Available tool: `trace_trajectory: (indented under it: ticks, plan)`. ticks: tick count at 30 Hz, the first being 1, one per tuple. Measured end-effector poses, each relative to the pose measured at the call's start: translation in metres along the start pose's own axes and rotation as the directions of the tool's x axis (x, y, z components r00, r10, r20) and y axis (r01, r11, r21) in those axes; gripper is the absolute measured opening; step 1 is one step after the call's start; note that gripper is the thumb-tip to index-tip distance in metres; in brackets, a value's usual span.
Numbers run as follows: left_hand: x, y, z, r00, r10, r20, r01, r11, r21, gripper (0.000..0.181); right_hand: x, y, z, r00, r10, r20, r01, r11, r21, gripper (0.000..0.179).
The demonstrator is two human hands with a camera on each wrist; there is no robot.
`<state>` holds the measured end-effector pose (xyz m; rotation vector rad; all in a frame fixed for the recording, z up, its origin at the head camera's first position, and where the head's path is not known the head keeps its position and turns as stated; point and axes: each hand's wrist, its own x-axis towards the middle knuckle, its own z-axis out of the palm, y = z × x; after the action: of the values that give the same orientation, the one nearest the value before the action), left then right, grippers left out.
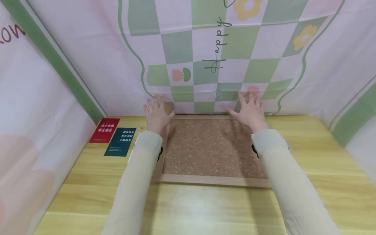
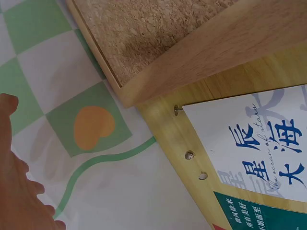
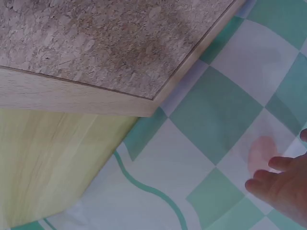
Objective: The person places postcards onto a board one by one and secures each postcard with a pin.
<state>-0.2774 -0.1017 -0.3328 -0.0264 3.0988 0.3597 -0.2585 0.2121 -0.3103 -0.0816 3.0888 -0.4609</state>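
Note:
A wood-framed cork board (image 1: 205,147) lies on the wooden table, its far edge by the patterned cloth wall. My left hand (image 1: 156,116) is over its far left corner, fingers spread and holding nothing. Over the far right corner is my right hand (image 1: 251,112), also with fingers apart and nothing in it. Both hands' fingertips overlap the cloth in the head view. In the left wrist view, the left hand (image 2: 21,187) shows at the left edge, away from the frame. The right wrist view has the right hand (image 3: 283,182) at its lower right.
Left of the board lie a red card (image 1: 104,130), a dark green card (image 1: 120,142) and a white card with blue characters (image 2: 254,139), partly hidden by my left sleeve in the head view. Small metal tacks (image 2: 189,155) lie beside it. Cloth walls (image 1: 38,107) enclose the table (image 1: 317,163).

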Motion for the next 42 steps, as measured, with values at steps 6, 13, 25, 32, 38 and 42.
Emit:
trace_trajectory:
  ticks: [6,13,25,32,38,42]
  plan:
    - [-0.001,-0.003,0.000,1.000,-0.005,-0.021,0.005,1.000,-0.028,0.079,0.002,0.008,0.004,1.000,0.003,0.011,-0.003,1.000,0.021,0.089]
    - [-0.002,-0.019,0.009,0.999,-0.025,-0.031,0.023,0.997,-0.067,0.074,0.000,0.020,0.011,0.999,-0.016,0.030,0.016,1.000,-0.001,0.083]
    - [-0.010,-0.047,0.017,0.996,-0.075,0.039,0.077,0.996,-0.049,0.066,-0.008,0.049,0.024,0.998,-0.020,0.062,0.016,0.998,0.057,0.057]
    - [-0.014,-0.061,0.024,0.992,-0.119,0.048,0.120,0.993,-0.020,0.059,-0.013,0.067,0.035,0.994,-0.006,0.108,-0.011,0.988,0.155,0.058]
    - [-0.016,-0.072,0.029,0.989,-0.138,0.053,0.140,0.990,-0.030,0.055,-0.019,0.080,0.044,0.995,-0.006,0.100,-0.015,0.977,0.212,0.061]
    - [-0.018,-0.079,0.033,0.983,-0.171,0.072,0.176,0.982,-0.069,0.054,-0.021,0.087,0.049,0.996,-0.005,0.087,-0.015,0.974,0.227,0.057]
